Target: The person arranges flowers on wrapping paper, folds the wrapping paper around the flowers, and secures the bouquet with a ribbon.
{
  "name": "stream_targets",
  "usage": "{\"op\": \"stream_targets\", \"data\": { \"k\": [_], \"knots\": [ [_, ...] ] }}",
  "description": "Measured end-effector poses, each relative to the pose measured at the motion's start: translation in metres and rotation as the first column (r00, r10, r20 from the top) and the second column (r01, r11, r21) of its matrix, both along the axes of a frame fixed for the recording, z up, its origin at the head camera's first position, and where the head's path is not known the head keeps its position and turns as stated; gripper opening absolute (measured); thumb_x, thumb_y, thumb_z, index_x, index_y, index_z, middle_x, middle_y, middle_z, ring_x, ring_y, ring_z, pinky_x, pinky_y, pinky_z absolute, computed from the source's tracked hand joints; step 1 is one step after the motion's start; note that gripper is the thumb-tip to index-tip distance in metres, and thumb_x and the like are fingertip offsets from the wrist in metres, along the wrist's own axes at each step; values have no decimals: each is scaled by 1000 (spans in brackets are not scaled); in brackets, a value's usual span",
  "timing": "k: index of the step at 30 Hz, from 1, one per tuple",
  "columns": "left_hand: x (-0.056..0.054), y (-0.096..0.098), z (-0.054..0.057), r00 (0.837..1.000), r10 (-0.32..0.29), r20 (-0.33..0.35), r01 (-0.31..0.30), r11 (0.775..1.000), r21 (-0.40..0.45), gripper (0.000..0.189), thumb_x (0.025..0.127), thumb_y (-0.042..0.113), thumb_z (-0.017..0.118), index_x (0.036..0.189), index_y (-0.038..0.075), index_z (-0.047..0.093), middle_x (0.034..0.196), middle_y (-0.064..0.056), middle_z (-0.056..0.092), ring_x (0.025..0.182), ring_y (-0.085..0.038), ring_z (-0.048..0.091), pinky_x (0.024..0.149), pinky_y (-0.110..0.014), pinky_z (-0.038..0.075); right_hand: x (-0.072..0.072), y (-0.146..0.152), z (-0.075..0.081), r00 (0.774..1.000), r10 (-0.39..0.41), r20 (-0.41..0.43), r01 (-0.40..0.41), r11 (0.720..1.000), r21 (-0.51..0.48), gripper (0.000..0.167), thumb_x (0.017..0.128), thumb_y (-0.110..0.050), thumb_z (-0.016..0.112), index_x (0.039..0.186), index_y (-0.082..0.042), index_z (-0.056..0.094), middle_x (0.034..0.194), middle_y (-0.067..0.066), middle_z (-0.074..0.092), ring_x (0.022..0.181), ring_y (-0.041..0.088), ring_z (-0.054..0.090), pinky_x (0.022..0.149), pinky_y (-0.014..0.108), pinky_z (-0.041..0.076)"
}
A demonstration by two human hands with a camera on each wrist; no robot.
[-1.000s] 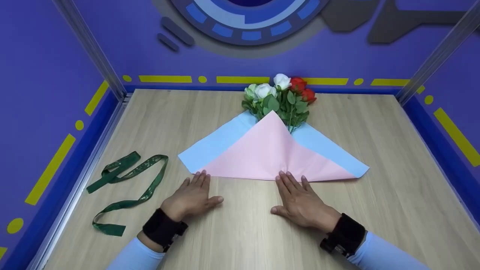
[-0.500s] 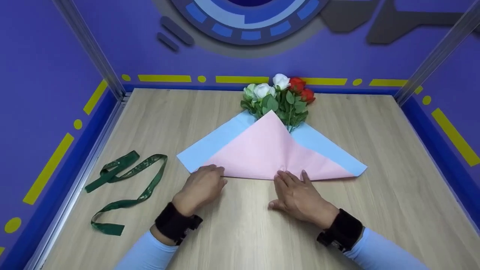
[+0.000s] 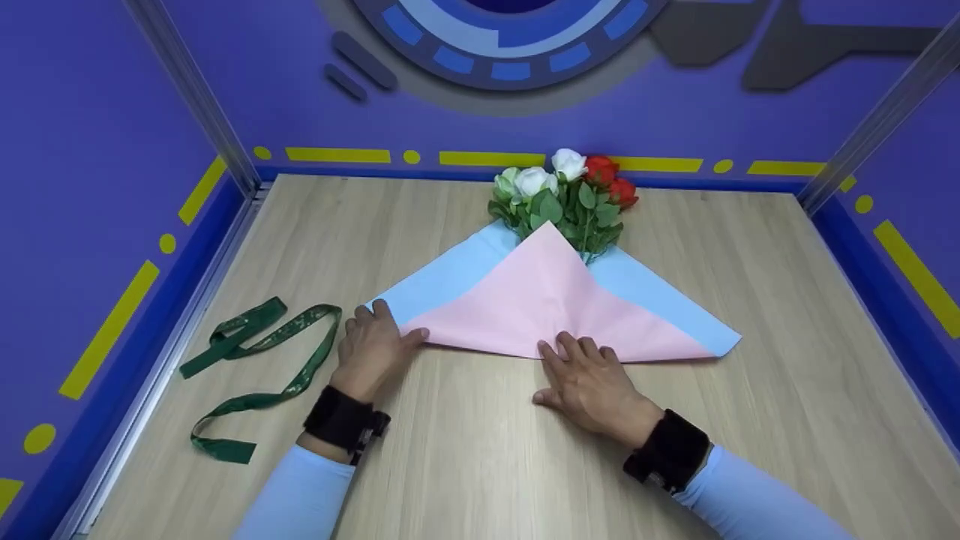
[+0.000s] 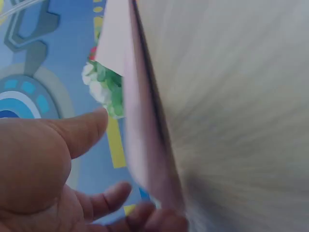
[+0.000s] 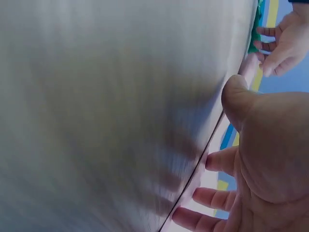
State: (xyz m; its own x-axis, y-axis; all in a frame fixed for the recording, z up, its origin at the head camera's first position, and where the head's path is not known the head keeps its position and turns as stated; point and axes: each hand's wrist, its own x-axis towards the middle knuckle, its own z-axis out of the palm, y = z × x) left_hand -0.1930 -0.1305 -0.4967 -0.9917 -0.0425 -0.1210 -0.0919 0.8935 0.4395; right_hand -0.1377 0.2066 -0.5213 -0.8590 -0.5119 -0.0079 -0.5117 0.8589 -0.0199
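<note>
One pink sheet mid-surface, peak pointing to 12 o'clock, lying over a blue layer that shows as bands at 10 and 2. Can't tell if it's one two-tone sheet or two. Clock is centred on the pink, head view.

Hands are apart, neither visibly clamped on anything. Left hand between 8 and 9 o'clock: fingers over the blue corner, thumb spread toward 2, by the pink edge. Left wrist view shows a clear gap between thumb and fingers; fingertips are blurred at the sheet edge, exact contact hard to read. Right hand at 5 o'clock: palm down, fingers spread, tips on the pink just inside its near edge, thumb out toward 9, off the sheet.

Five roses at 12: three whitish, one green-tinged, between 11 and 12; two red at 1. Lower foliage goes behind the pink peak.

Green ribbon in loose curves, also between 8 and 9, farther out than the left hand, apart from it. Black wristband on each wrist, light blue sleeves. Back wall at 12: blue-purple, yellow dashes.
</note>
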Motion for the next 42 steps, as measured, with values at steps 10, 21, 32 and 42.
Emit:
{"op": "stream_targets", "data": {
  "k": [10,21,32,42],
  "knots": [
    [-29,-16,1,989,67,130,-64,998,-30,106,84,42,89,150,-20,32,136,-44,43,131,-58,47,104,-60,49,-1,0,-2,1000,14,-25,-14,1000,-20,75,103,-59,56,156,-5,50,148,24,51,125,46,54,93,63,50],
    [-40,-16,1,973,53,223,-56,998,7,107,86,35,88,156,-17,26,145,-42,47,136,-54,49,112,-59,45,-3,3,-2,1000,3,-5,-4,999,-37,76,104,-63,52,158,-9,48,150,22,51,127,45,54,94,63,49],
    [-40,-10,4,986,20,167,-71,949,308,76,86,9,73,152,-4,36,143,-37,55,130,-47,59,97,-53,57,-4,4,-1,1000,-6,10,6,999,-47,74,104,-60,55,157,-8,49,149,22,51,126,45,54,94,62,49],
    [-22,27,7,975,148,166,-213,410,887,84,98,21,71,163,2,21,157,-30,37,145,-40,46,114,-50,46,-4,6,-2,999,-24,34,27,997,-69,73,104,-59,56,157,-8,49,149,22,51,127,46,54,95,63,48]
  ]
}}
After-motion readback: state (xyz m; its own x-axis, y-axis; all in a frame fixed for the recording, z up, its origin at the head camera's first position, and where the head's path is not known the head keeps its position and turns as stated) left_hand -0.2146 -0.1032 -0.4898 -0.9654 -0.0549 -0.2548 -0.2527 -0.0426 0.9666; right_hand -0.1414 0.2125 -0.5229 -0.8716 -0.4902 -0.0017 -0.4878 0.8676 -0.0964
